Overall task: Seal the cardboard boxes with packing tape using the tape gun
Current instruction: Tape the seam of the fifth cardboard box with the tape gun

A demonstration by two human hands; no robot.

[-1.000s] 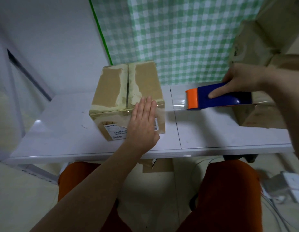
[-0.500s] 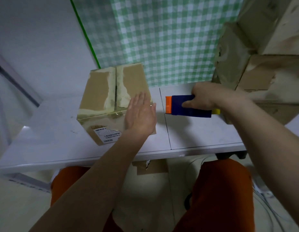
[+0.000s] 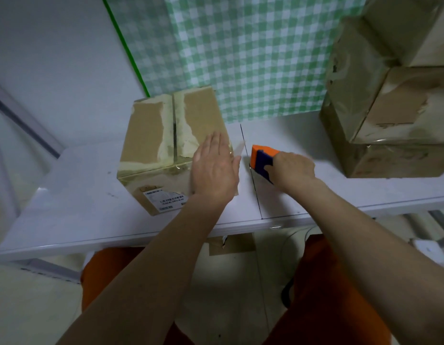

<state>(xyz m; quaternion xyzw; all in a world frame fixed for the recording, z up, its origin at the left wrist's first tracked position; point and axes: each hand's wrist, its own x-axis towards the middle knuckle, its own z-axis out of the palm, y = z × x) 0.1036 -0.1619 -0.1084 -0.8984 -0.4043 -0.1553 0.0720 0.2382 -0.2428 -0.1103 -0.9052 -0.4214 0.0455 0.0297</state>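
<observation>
A brown cardboard box (image 3: 151, 135) with old tape remains along its centre seam stands on the white table (image 3: 74, 207). My left hand (image 3: 214, 170) lies flat, fingers straight, on the box's near right corner. A strip of clear tape (image 3: 239, 151) sticks out past that corner. Just right of the box, my right hand (image 3: 294, 169) grips the blue and orange tape gun (image 3: 262, 158), its orange head pointing at the box and held close above the table.
A stack of taped cardboard boxes (image 3: 395, 95) fills the table's right side. A green checked cloth (image 3: 240, 46) hangs behind. The table's front edge is near my orange-clad knees (image 3: 340, 282). A cardboard scrap (image 3: 232, 244) lies on the floor below.
My right hand has brought the tape gun from far right, with tape stretched out, leftward to beside the box. My left hand has stayed flat on the box corner.
</observation>
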